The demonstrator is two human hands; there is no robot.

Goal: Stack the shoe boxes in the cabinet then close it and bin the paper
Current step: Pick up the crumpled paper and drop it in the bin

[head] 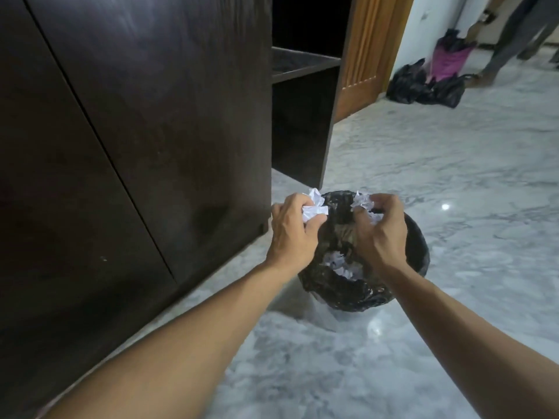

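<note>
Head view looks down over both my forearms at the bin (422, 258), a round one lined with a black bag, standing on the marble floor (453, 164) just right of the dark cabinet (136, 131). My left hand (292, 234) pinches one crumpled white paper ball (103, 205), fingers curled round it. My right hand (382, 229) grips a second paper wad (364, 204) the same way.

What the drop turns on, as I judge it, is where each hand sits against the bin mouth. The right hand hangs squarely above the opening, so letting go should send its wad straight down. The left hand is at the bin's far left rim, toward the cabinet corner, and its ball pokes out over the edge (a small shift to the right would make the drop safer). The wads have no long axis to speak of; they are roughly round lumps.

More white scraps (338, 266) already lie in the bottom of the bin. The cabinet doors nearest me look shut, though an open shelf bay (302, 65) shows farther along, and no shoe boxes can be seen. My fingers hide most of each wad, so I cannot tell how much paper each holds. Part of the near rim is covered by my right wrist. Far right, black bags (423, 89) and somebody's legs (514, 34) are blurred.
</note>
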